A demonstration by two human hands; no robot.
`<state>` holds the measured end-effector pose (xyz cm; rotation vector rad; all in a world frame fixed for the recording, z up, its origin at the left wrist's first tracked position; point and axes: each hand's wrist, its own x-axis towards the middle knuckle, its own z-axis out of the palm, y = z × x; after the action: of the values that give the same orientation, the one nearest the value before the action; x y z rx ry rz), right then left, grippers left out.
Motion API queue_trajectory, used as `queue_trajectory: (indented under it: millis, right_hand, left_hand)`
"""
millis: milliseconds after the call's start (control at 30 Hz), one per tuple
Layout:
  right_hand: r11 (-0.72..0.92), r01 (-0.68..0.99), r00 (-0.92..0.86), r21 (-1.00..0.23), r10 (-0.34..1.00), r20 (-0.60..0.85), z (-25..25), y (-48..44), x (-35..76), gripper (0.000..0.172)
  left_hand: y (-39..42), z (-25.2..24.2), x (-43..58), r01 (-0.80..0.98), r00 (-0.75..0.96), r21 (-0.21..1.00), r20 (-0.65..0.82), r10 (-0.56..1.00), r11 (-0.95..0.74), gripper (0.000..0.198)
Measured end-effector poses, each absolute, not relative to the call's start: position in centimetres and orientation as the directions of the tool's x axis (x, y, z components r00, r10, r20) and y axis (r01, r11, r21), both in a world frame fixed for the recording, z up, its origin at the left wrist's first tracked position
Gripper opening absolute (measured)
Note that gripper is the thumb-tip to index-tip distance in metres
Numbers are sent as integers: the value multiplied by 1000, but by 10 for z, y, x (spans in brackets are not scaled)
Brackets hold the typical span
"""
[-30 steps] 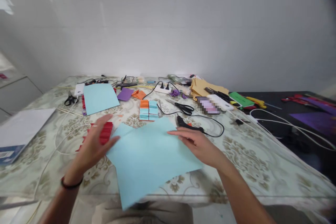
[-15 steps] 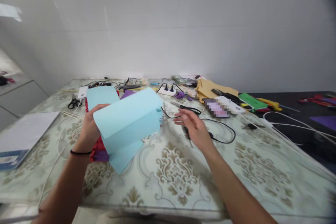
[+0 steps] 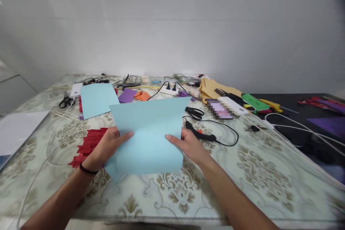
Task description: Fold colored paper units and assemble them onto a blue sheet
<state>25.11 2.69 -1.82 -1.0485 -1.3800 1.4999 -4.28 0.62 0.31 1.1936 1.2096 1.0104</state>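
A sheet of light blue paper (image 3: 149,151) is held up between my two hands over the near part of the table, bending slightly across its middle. My left hand (image 3: 111,142) pinches its left edge, thumb on the face towards me. On the right edge my right hand (image 3: 187,142) grips it the same way, fingers behind the sheet. Folded red paper pieces (image 3: 88,145) lie in a row beside my left hand. Below the sheet's lower left corner another bit of blue paper (image 3: 111,169) shows. A black glue gun (image 3: 201,133) lies just right of my right hand.
Another blue sheet (image 3: 98,99) lies at the back left, near black scissors (image 3: 66,100) and purple paper (image 3: 127,95). A power strip (image 3: 169,90) with plugs stands at the back. Black-handled scissors (image 3: 195,113), a phone (image 3: 219,109) and yellow paper (image 3: 217,88) lie right. White cables cross both sides.
My right hand has moved left and taken hold of the blue sheet's right edge. The sheet, tilted in my left hand before, now faces me, held by both hands.
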Motion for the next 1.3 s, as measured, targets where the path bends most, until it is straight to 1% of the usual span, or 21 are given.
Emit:
queue_trajectory:
  millis: [100, 233, 267, 333, 400, 467, 533, 600, 700, 767, 833, 867, 900, 967, 1033, 1100, 1167, 1233, 1300]
  right_hand:
    - [-138, -36, -316, -990, 941, -120, -18, 24, 251, 45]
    - [-167, -77, -361, -983, 924, -129, -16, 24, 255, 45]
    - [-157, -77, -367, -984, 922, -119, -16, 25, 256, 43]
    - [-129, -53, -366, -990, 925, -101, -16, 27, 258, 38]
    - [-100, -14, -369, -995, 925, -88, -17, 29, 261, 31]
    - [-72, 5, -394, -997, 917, -68, -16, 30, 263, 22]
    - [-46, 11, -415, -999, 909, -46, -15, 31, 266, 17]
    - [-32, 11, -413, -999, 910, -33, -13, 32, 268, 16]
    - [-6, 17, -388, -1000, 921, -12, -13, 33, 271, 16]
    - [20, 19, -366, -1000, 930, 11, -16, 35, 272, 16]
    - [56, 20, -330, -998, 943, 47, -20, 37, 273, 16]
    - [78, 21, -304, -997, 950, 68, -22, 38, 273, 16]
    - [102, 23, -275, -994, 957, 92, -24, 39, 273, 17]
    - [153, 33, -214, -988, 966, 143, -28, 42, 275, 18]
    - [202, 54, -161, -978, 968, 192, -31, 44, 276, 21]
    - [245, 82, -128, -966, 964, 233, -31, 45, 277, 24]
    - [276, 111, -122, -955, 957, 262, -28, 45, 277, 27]
    - [298, 133, -141, -945, 950, 280, -24, 45, 276, 28]
    - [318, 141, -180, -938, 940, 291, -20, 43, 276, 24]
  left_hand:
    - [6, -2, -50, 73, 185, 982, -187, 965, 177, 41]
    - [7, -3, -53, 90, 232, 976, -214, 949, 199, 44]
    - [7, -2, -53, 88, 211, 978, -205, 956, 190, 44]
    - [6, 0, -51, 80, 145, 989, -138, 980, 127, 41]
    - [5, 3, -52, 79, 116, 995, -73, 991, 64, 38]
    - [5, 4, -54, 81, 157, 995, -73, 985, 61, 36]
    - [6, 3, -57, 67, 194, 996, -73, 978, 61, 31]
    - [7, 1, -59, 54, 204, 998, -25, 979, 14, 25]
    - [7, 2, -57, 49, 189, 998, 40, 981, -50, 24]
    - [5, 7, -52, 14, 121, 1000, 11, 993, -13, 30]
    - [4, 13, -46, -103, 69, 989, -96, 993, 103, 50]
    - [4, 15, -44, -174, 88, 971, -149, 985, 162, 57]
    - [4, 15, -43, -195, 124, 957, -193, 973, 215, 61]
    - [6, 14, -44, -136, 143, 961, -221, 965, 241, 61]
    - [10, 10, -46, 9, 165, 975, -220, 961, 222, 56]
    - [13, 6, -49, 108, 213, 975, -216, 953, 196, 55]
    - [15, 2, -50, 113, 222, 981, -178, 959, 156, 52]
    - [17, -2, -50, 64, 146, 993, -108, 983, 99, 46]
    - [19, -5, -50, 2, 37, 999, -46, 998, 46, 44]
